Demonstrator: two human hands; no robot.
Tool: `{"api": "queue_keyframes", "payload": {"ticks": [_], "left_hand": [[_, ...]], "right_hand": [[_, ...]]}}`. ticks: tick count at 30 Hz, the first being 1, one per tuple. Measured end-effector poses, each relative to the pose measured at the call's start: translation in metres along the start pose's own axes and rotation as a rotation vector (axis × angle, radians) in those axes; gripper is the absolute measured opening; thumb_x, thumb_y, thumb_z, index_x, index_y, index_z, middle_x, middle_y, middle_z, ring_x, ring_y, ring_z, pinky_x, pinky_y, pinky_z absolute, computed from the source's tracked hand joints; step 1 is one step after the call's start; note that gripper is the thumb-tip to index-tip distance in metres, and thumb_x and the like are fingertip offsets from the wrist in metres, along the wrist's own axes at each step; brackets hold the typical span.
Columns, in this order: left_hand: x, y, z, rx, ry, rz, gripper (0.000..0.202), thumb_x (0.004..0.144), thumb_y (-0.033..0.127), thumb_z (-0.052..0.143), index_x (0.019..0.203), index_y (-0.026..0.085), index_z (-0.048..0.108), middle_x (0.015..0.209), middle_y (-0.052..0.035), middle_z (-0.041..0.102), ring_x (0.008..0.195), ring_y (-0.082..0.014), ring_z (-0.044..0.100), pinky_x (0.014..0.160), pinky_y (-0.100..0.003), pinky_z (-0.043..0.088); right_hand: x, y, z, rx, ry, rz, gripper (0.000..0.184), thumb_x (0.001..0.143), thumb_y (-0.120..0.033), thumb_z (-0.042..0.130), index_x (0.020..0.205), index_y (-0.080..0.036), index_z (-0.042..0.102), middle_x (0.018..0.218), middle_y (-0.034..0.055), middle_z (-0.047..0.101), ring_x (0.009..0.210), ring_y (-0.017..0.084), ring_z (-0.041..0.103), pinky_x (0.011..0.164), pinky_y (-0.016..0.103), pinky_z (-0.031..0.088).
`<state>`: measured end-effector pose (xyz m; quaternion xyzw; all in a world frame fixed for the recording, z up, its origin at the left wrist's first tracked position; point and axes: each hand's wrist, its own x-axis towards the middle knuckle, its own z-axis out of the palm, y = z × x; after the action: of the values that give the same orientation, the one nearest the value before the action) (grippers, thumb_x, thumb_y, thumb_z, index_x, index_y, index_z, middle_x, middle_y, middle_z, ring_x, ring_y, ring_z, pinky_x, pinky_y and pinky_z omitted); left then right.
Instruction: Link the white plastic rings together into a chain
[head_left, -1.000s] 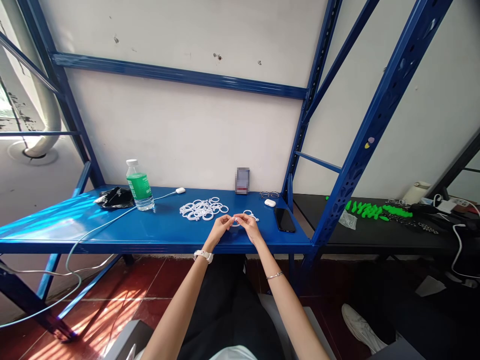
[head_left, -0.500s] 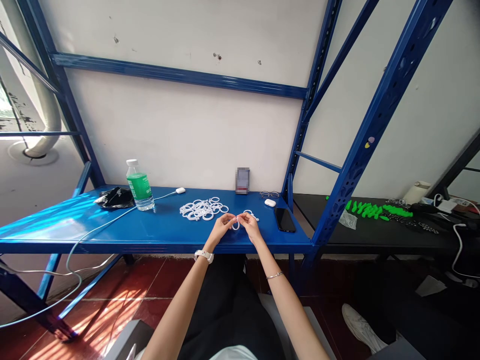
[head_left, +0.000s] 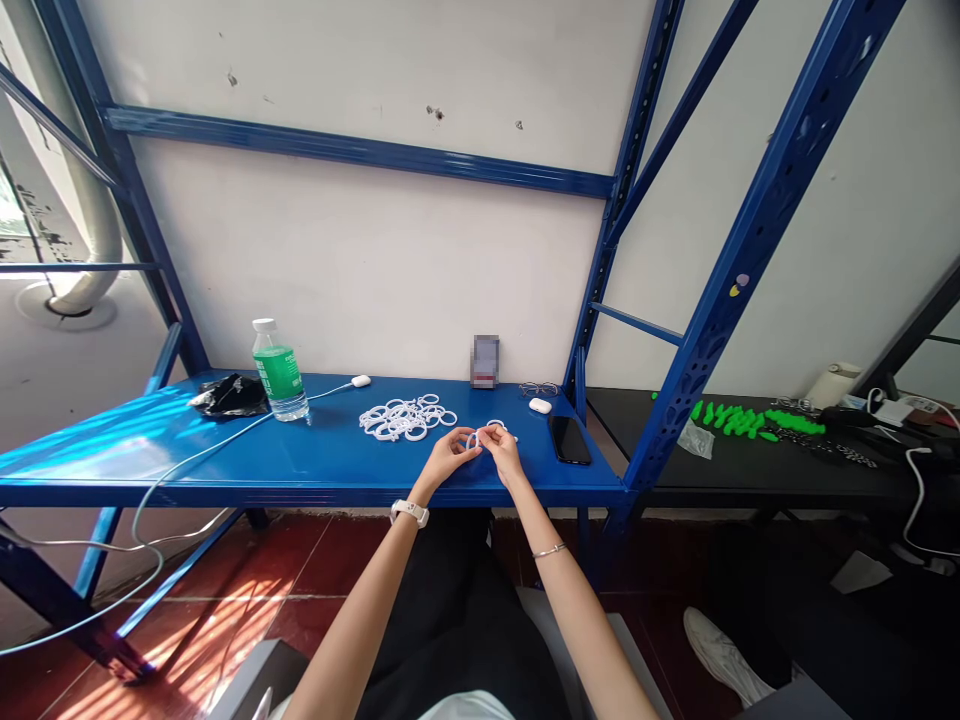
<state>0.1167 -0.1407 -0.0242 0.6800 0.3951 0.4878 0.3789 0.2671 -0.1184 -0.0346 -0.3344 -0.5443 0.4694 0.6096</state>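
Two hands: the left hand (head_left: pixel 450 456) and the right hand (head_left: pixel 505 452) meet fingertip to fingertip just above the front part of the blue shelf (head_left: pixel 315 465).
Fingers: narrow on both hands, with thumb and forefinger pinched onto one white ring (head_left: pixel 480 437).
Ring's place: between the two sets of fingertips, gripped from either side; whether it touches the shelf cannot be told.
Ring pile (head_left: pixel 405 418): loose white rings on the shelf, just beyond the left fingers and a little to their left, not touching them.
Phone (head_left: pixel 568 438): lies flat and dark, near the right fingers on their right.
Earbud case (head_left: pixel 539 405): small and white, beyond the right fingers.
Bottle (head_left: pixel 279 372): upright, green label, white cap, well to the left of the left fingers.
Wrists: a white watch (head_left: pixel 407 512) on the left, a thin bracelet (head_left: pixel 549 550) on the right.
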Motion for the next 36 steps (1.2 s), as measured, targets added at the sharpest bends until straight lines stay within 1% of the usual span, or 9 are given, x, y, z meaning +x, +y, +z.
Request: {"api": "queue_keyframes", "payload": {"ticks": [5, 9, 14, 21, 27, 31, 36], "left_hand": [[0.0001, -0.0008, -0.0002, -0.027, 0.011, -0.023, 0.054, 0.074, 0.057, 0.072, 0.109, 0.016, 0.064, 0.084, -0.0040, 0.067, 0.061, -0.0131, 0.058, 0.056, -0.024, 0.044], [-0.0002, 0.0002, -0.0005, -0.052, 0.015, -0.024, 0.053, 0.074, 0.057, 0.072, 0.108, 0.017, 0.064, 0.082, -0.0033, 0.067, 0.062, -0.0141, 0.060, 0.057, -0.025, 0.045], [0.0001, -0.0008, -0.0003, -0.044, 0.016, -0.020, 0.053, 0.073, 0.056, 0.073, 0.106, 0.016, 0.064, 0.081, -0.0026, 0.066, 0.061, -0.0133, 0.059, 0.057, -0.025, 0.045], [0.0013, -0.0063, 0.0003, -0.051, 0.027, -0.022, 0.052, 0.072, 0.055, 0.075, 0.104, 0.017, 0.061, 0.079, 0.0001, 0.062, 0.057, -0.0109, 0.055, 0.054, -0.023, 0.042], [0.0014, -0.0087, 0.0006, -0.053, 0.028, -0.020, 0.053, 0.071, 0.056, 0.075, 0.103, 0.018, 0.059, 0.079, 0.0013, 0.061, 0.055, -0.0101, 0.052, 0.054, -0.023, 0.041], [0.0015, -0.0087, 0.0007, -0.048, 0.028, -0.021, 0.053, 0.071, 0.056, 0.075, 0.103, 0.018, 0.059, 0.078, 0.0016, 0.060, 0.055, -0.0096, 0.052, 0.053, -0.023, 0.040], [0.0018, -0.0078, 0.0008, -0.060, 0.032, -0.016, 0.053, 0.070, 0.058, 0.075, 0.102, 0.018, 0.059, 0.078, 0.0009, 0.061, 0.055, -0.0098, 0.051, 0.053, -0.023, 0.040]], "right_hand": [[-0.0002, -0.0011, -0.0002, -0.008, -0.046, 0.009, 0.044, 0.063, -0.060, 0.080, 0.085, -0.023, 0.072, 0.083, 0.0045, 0.071, 0.086, 0.024, 0.067, 0.083, 0.036, 0.052], [-0.0005, -0.0009, -0.0004, -0.031, -0.074, 0.007, 0.044, 0.065, -0.061, 0.078, 0.089, -0.024, 0.075, 0.085, 0.0054, 0.071, 0.089, 0.025, 0.066, 0.084, 0.038, 0.052], [-0.0005, -0.0003, -0.0005, -0.050, -0.073, 0.008, 0.042, 0.067, -0.059, 0.078, 0.088, -0.023, 0.074, 0.080, 0.0048, 0.070, 0.088, 0.025, 0.066, 0.082, 0.037, 0.052], [-0.0001, 0.0004, -0.0006, -0.019, -0.071, 0.021, 0.038, 0.066, -0.055, 0.079, 0.084, -0.022, 0.072, 0.079, 0.0033, 0.070, 0.084, 0.023, 0.066, 0.079, 0.035, 0.051], [-0.0007, -0.0003, -0.0004, -0.031, -0.074, 0.019, 0.038, 0.067, -0.056, 0.078, 0.083, -0.022, 0.071, 0.076, 0.0024, 0.070, 0.083, 0.023, 0.065, 0.078, 0.034, 0.050], [-0.0007, -0.0006, 0.0001, -0.031, -0.068, 0.018, 0.039, 0.066, -0.057, 0.079, 0.083, -0.022, 0.072, 0.078, 0.0029, 0.071, 0.082, 0.022, 0.065, 0.078, 0.034, 0.051], [-0.0008, -0.0013, 0.0008, -0.037, -0.071, 0.014, 0.039, 0.068, -0.056, 0.078, 0.087, -0.023, 0.074, 0.082, 0.0043, 0.072, 0.087, 0.024, 0.066, 0.080, 0.035, 0.052]]}}
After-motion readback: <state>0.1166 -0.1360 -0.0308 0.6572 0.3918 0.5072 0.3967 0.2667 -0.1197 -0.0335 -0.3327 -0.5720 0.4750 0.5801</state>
